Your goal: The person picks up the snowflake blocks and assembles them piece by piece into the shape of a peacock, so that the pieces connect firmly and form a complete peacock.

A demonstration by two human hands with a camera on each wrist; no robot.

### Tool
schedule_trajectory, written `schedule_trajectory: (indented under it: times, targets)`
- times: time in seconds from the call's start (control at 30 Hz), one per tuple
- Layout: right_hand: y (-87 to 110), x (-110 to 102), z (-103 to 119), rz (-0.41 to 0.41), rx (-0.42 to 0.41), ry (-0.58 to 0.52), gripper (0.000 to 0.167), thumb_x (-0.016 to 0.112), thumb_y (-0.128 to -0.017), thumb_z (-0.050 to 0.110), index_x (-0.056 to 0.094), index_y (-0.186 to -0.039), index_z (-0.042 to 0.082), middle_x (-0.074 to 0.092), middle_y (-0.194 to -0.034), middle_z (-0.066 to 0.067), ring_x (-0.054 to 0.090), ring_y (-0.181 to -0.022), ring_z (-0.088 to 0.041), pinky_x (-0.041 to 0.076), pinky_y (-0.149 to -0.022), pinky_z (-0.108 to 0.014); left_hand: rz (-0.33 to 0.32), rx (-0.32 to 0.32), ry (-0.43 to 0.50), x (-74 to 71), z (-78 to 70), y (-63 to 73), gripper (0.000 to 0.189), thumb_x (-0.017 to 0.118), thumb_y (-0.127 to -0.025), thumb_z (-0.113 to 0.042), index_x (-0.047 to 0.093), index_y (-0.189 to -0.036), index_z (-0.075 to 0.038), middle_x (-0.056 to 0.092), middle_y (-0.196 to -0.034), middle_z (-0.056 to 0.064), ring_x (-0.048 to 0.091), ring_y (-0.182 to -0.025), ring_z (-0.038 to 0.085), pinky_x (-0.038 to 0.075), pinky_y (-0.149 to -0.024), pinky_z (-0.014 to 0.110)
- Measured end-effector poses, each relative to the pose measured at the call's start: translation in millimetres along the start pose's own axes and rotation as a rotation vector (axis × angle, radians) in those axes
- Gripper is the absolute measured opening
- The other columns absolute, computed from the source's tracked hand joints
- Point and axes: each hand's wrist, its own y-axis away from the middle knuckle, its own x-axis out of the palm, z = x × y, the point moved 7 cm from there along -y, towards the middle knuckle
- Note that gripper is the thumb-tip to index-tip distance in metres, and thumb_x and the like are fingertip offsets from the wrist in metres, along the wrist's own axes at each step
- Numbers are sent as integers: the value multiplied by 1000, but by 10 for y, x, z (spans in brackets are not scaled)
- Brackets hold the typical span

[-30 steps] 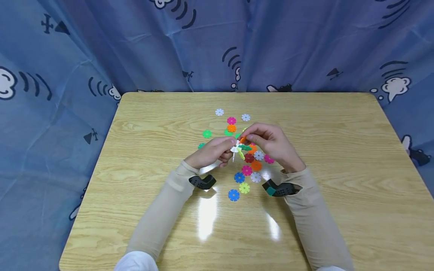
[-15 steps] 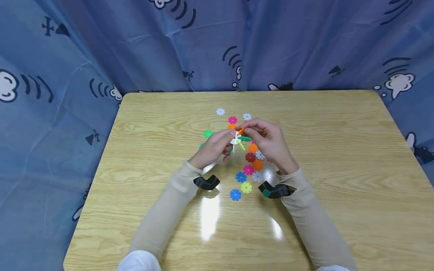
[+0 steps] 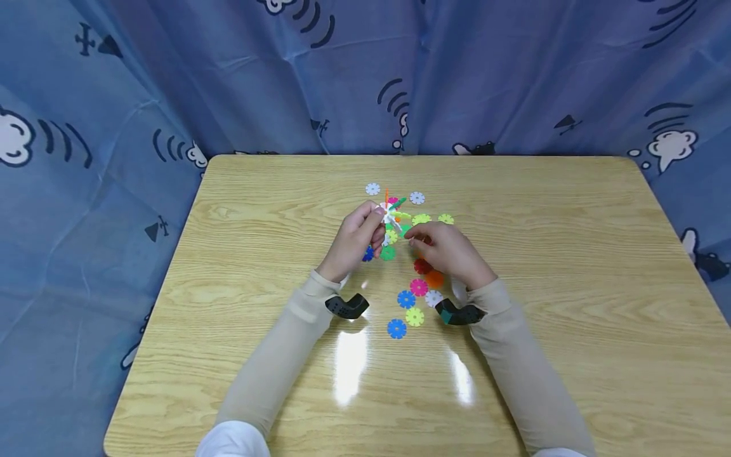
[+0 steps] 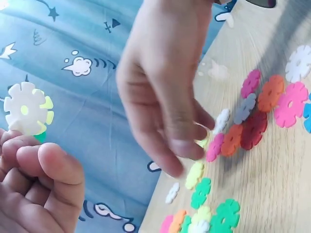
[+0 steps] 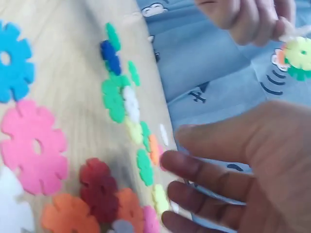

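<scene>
My left hand pinches a cluster of slotted plastic flower discs above the table. Its white disc stands upright over the fingertips in the left wrist view, while a yellow disc faces the right wrist camera. Orange and green discs also stick out from the cluster. To its right, my right hand hovers over loose discs, with thumb and fingers apart and nothing between them in the right wrist view. Beneath it lie a dark red disc and an orange disc, partly covered by the hand in places.
Loose discs spread across the middle of the wooden table. Nearest the body are blue and yellow discs; white discs lie farthest away. A patterned blue curtain hangs behind the table's back edge.
The right hand has let go of the orange disc, now part of the cluster, and moved down and right. The left hand has shifted the cluster up and left and turned it.
</scene>
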Motion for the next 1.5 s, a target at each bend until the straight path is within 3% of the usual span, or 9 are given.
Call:
schedule_trajectory:
  times: [0.17,0.3,0.5,0.87,0.97,1.1,1.27,1.4,1.5]
  targets:
    - [-16,243,138,116,-156,116,31,65,-98,14,68,-127,4,69,-104,-11,60,-91,-23,55,-83,-42,-21,2,-16,-33,-1,-6,21,44,-108,-20,48,-90,-9,46,-68,1,47,-59,13,48,-53,23]
    - [29,343,249,116,-238,184,33,67,-95,15,69,-127,5,66,-112,-13,58,-95,-23,53,-79,-39,-21,0,-27,-51,6,-6,20,47,-107,-22,51,-92,-9,52,-70,0,53,-60,15,52,-55,25]
    - [29,377,250,74,-181,239,22,72,-93,17,73,-112,6,62,-103,-10,54,-85,-21,51,-71,-34,-3,-13,-11,-46,16,-13,11,55,-104,-16,57,-102,-5,62,-78,11,62,-69,37,59,-59,29]
    - [3,403,203,85,-94,225,28,73,-93,20,67,-114,3,62,-106,-13,58,-92,-24,54,-74,-39,28,-59,93,-29,-7,21,12,56,-103,-13,58,-109,-3,68,-86,10,69,-73,24,64,-68,38]
    - [-14,378,154,102,-74,151,22,72,-93,16,62,-107,3,57,-88,-8,53,-77,-21,47,-65,-33,19,-78,126,-28,1,13,14,53,-104,-14,59,-109,-2,66,-86,7,68,-79,23,64,-67,36]
    - [-29,195,18,93,-19,18,24,62,-98,10,60,-121,2,61,-86,-10,54,-72,-22,47,-67,-33,25,-102,119,-9,16,-2,17,51,-105,-17,60,-106,-2,64,-86,5,69,-77,18,64,-67,36]
    - [69,-265,-152,-130,71,-287,30,52,-105,9,59,-133,4,67,-100,-10,63,-82,-22,55,-75,-27,95,-161,78,57,72,3,18,53,-105,-16,62,-108,-2,67,-86,7,70,-82,22,64,-72,40]
    - [183,-525,-123,-297,-1,-647,24,55,-104,8,61,-126,-1,71,-99,3,70,-85,-14,60,-82,-23,159,-229,54,118,141,25,20,56,-103,-13,63,-114,2,66,-86,8,67,-83,25,64,-75,43]
    - [230,-587,-1,-295,-107,-751,19,57,-102,8,64,-117,-1,72,-99,7,71,-86,-12,60,-83,-23,197,-257,41,148,177,42,23,56,-102,-10,62,-117,6,64,-86,10,65,-81,25,64,-75,44]
